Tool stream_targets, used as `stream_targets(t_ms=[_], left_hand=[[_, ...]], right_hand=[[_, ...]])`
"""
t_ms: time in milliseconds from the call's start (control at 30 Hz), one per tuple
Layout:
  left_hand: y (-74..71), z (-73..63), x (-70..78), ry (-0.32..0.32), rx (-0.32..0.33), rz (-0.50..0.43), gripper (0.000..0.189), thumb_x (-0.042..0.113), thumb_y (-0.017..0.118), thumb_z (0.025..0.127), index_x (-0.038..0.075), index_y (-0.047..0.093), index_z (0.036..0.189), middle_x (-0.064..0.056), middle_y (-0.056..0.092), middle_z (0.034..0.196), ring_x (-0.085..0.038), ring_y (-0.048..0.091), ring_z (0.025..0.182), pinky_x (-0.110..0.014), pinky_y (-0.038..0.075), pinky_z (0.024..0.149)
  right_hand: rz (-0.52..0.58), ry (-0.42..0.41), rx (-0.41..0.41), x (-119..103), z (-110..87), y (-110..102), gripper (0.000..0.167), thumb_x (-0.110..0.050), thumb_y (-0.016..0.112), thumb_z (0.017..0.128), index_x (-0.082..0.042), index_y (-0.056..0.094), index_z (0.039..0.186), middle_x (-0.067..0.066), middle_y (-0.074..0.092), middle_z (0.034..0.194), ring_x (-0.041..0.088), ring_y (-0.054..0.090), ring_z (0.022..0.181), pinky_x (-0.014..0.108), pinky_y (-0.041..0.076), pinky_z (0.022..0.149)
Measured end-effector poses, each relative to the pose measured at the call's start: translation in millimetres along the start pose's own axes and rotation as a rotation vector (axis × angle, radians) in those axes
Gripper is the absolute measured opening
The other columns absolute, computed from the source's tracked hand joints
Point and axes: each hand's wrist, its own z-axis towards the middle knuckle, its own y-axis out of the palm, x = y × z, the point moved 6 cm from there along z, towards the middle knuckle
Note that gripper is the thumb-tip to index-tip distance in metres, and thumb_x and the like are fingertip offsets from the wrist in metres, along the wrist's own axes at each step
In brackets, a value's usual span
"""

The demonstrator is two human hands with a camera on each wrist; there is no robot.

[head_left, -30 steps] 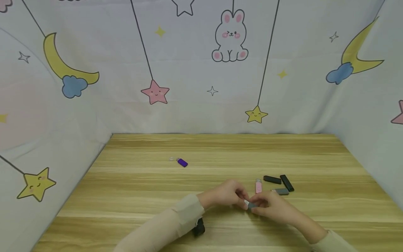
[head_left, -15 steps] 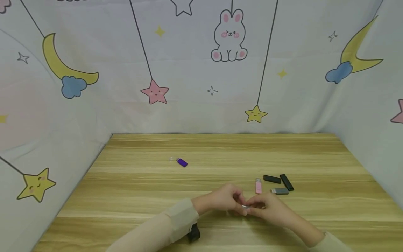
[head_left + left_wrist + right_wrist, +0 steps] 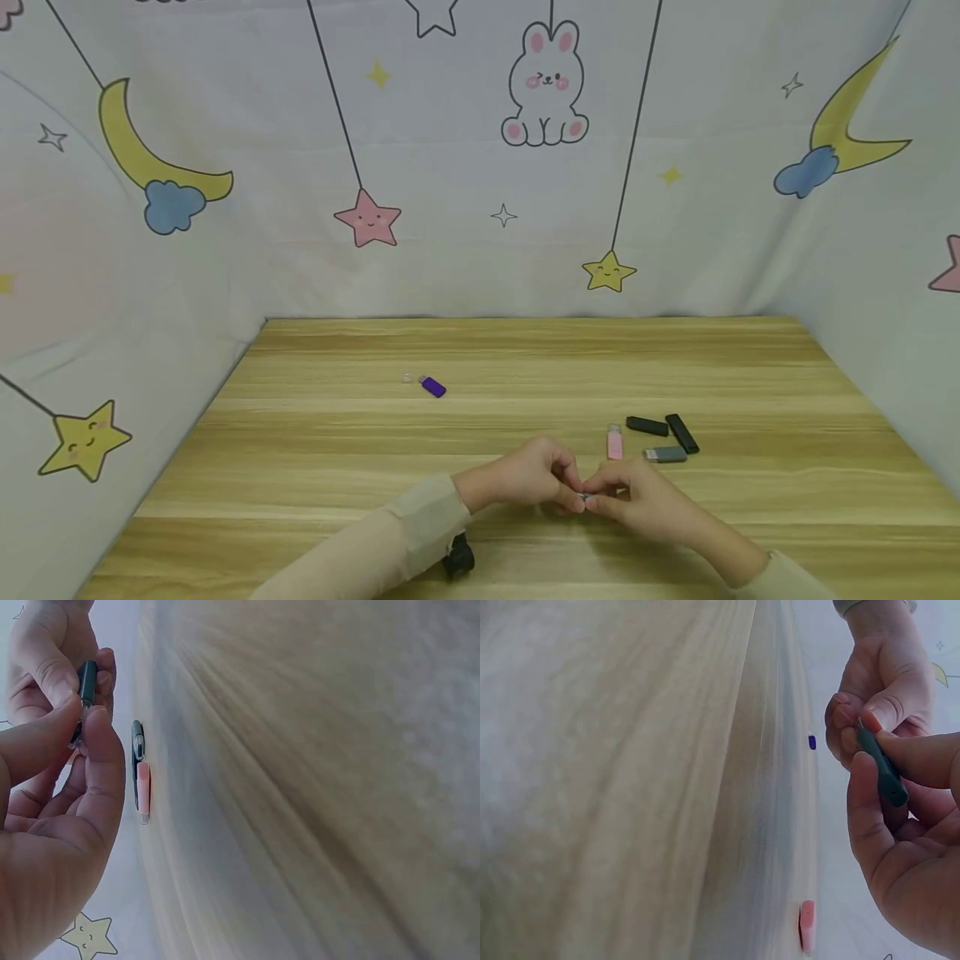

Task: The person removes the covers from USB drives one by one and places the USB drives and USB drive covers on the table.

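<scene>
Both hands meet low over the table, right of centre. My right hand [image 3: 652, 500] pinches the dark grey-green body of a USB flash drive [image 3: 883, 771] between thumb and fingers. At the plug end, my left hand [image 3: 525, 477] pinches with its thumb and forefinger. A small clear piece, perhaps a cap, shows at the left fingertips in the left wrist view; most of it is hidden. Just beyond the right hand lie a pink USB flash drive [image 3: 615, 443] and a grey USB flash drive [image 3: 666, 455].
Two black sticks, one lying crosswise [image 3: 647, 426] and one slanted [image 3: 682, 433], rest behind the grey drive. Farther back left are a purple USB flash drive [image 3: 432, 387] and a small clear cap [image 3: 407, 378]. A printed cloth [image 3: 450, 275] hangs behind the wooden table [image 3: 337, 450].
Both hands have shifted slightly left and toward the person, drawing closer together. The held drive has turned and shows less between the fingers. The grey drive on the table is now uncovered.
</scene>
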Motion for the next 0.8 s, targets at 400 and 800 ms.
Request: stream_targets(t_ms=[400, 800], left_hand=[[-1.2, -2.9, 2.7, 0.010, -0.030, -0.005, 0.006, -0.011, 0.072, 0.077, -0.008, 0.067, 0.076, -0.018, 0.069, 0.072, -0.010, 0.060, 0.055, -0.023, 0.053, 0.055], [-8.2, -8.2, 0.5, -0.003, -0.029, -0.015, 0.005, -0.010, 0.071, 0.079, -0.010, 0.067, 0.082, -0.015, 0.070, 0.075, -0.011, 0.061, 0.057, -0.027, 0.056, 0.058]], right_hand=[[0.044, -0.070, -0.010, -1.2, -0.2, 1.1, 0.021, -0.009, 0.066, 0.090, 0.006, 0.070, 0.104, 0.000, 0.058, 0.078, -0.002, 0.047, 0.069, 0.021, 0.049, 0.059], [0.039, -0.013, -0.009, -3.1, -0.5, 1.3, 0.024, -0.012, 0.065, 0.091, 0.006, 0.070, 0.106, -0.003, 0.056, 0.078, 0.000, 0.048, 0.067, 0.021, 0.049, 0.057]])
